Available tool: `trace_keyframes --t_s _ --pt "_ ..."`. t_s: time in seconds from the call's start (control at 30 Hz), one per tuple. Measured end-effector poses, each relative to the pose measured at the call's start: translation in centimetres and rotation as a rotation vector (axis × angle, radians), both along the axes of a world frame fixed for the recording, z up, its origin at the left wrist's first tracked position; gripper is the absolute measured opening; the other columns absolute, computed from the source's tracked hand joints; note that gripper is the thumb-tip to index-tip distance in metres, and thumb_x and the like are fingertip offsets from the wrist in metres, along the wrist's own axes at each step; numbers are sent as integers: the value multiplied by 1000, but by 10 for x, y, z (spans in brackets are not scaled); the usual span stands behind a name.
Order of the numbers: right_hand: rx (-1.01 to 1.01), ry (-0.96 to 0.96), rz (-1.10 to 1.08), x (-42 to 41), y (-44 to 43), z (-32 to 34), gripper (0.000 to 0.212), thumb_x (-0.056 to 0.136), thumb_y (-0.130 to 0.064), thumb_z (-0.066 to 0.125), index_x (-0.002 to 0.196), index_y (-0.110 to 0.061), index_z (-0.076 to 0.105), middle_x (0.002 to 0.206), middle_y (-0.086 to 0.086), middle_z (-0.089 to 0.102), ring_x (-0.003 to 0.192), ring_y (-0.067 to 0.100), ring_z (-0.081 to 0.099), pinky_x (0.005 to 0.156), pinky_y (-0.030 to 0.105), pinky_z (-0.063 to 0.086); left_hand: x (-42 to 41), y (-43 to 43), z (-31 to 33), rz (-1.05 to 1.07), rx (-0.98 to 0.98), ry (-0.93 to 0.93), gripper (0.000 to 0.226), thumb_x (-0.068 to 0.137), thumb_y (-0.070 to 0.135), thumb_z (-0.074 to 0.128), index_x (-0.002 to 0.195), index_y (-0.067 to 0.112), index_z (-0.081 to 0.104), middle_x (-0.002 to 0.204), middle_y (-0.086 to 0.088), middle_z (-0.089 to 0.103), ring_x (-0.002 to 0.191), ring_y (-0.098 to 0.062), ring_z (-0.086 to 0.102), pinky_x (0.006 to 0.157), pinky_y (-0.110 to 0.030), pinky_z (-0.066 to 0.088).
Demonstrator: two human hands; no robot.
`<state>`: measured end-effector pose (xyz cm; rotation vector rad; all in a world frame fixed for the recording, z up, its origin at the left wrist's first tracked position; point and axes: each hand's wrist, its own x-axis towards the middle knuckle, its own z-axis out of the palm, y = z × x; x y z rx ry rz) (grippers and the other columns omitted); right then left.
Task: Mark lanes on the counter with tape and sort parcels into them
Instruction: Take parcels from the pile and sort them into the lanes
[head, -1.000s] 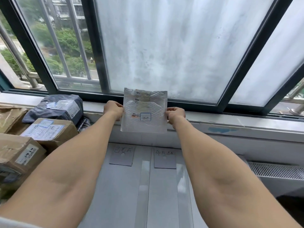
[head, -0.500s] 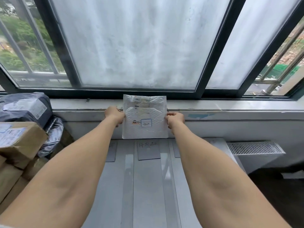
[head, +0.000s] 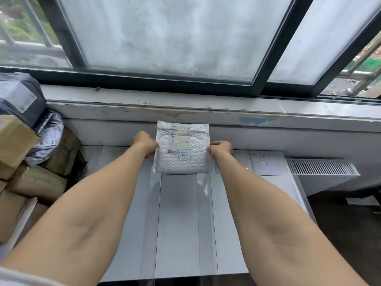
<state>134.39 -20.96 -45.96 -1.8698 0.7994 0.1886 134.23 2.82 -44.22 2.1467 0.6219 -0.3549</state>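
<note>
The white padded parcel (head: pixel 182 148) is held label-side up over the far end of the middle lane of the bench (head: pixel 179 234), between two clear tape strips (head: pixel 153 213), near the wall under the window. The left grip (head: pixel 144 144) pinches its left edge and the right grip (head: pixel 221 149) its right edge, fingers curled. A handwritten card (head: pixel 266 164) lies in the right lane. Stacked boxes (head: pixel 16 139) sit at the left.

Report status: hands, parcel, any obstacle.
Left hand and right hand grip white mailer by its side edges. Mailer at far end of middle lane, between tape strips. Parcel pile at left, outside lanes.
</note>
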Motion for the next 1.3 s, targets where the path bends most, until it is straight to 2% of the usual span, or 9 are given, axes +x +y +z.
trace_keyframes --t_s 0.07,0.2,0.3,0.43,0.57,0.77,0.87,1.0,1.3 --pt "-8 33 14 -5 0 -10 23 83 2 61 88 -16 73 102 6 71 76 19 60 67 20 47 -4 0 -13 0 0 35 12 88 3 61 95 1 70 95 -20 72 83 -34 72 71 -43 60" --pt "-26 92 16 -13 -1 -41 25 87 3 55 92 -14 72 106 7 70 88 24 62 81 28 51 -13 -6 -42 19 -20 109 17 91 4 55 102 -1 68 99 -18 71 61 -23 65 63 -35 56" --pt "-24 153 -16 -18 -3 -63 23 91 2 49 95 -10 69 106 10 67 98 31 63 91 35 51 -22 -13 -64 15 -38 179 21 94 5 52 108 -3 64 103 -19 69 65 -23 65 67 -37 57" --pt "-138 247 31 -26 -5 -75 5 93 -6 52 94 -10 53 83 4 54 81 27 53 76 33 47 -31 -26 -82 -19 -57 280 26 94 12 50 114 -3 59 101 -18 68 80 -28 69 62 -34 54" --pt "-224 321 103 -24 -8 -86 22 95 -9 51 74 -4 44 67 3 44 60 18 47 65 30 42 -30 -35 -92 -18 -34 312 31 94 14 48 120 0 57 101 -18 68 81 -28 70 64 -34 55" --pt "-308 337 204 -26 -2 -97 27 95 -18 52 69 -11 48 81 3 57 73 23 56 69 29 44 -27 -39 -100 -27 8 338 38 95 15 47 130 1 53 105 -18 66 73 -27 64 71 -36 56" --pt "-324 352 267 -26 4 -97 15 96 -22 51 93 -9 58 94 5 60 91 27 62 84 34 49 -24 -42 -99 -43 37 348 34 96 15 46 124 -2 55 102 -19 66 76 -28 65 76 -41 59" --pt "-378 360 333 -31 9 -96 25 95 -20 48 115 -11 60 110 8 66 99 28 64 92 37 51 -26 -43 -100 -47 42 386 35 97 14 44 125 -4 53 98 -19 66 73 -30 65 72 -40 60" --pt "-429 354 382 -35 10 -96 9 94 -21 50 95 -15 56 105 6 67 93 26 65 81 33 52 -34 -45 -102 -68 100 409 35 97 12 43 125 -6 54 101 -22 67 73 -30 63 71 -38 58"
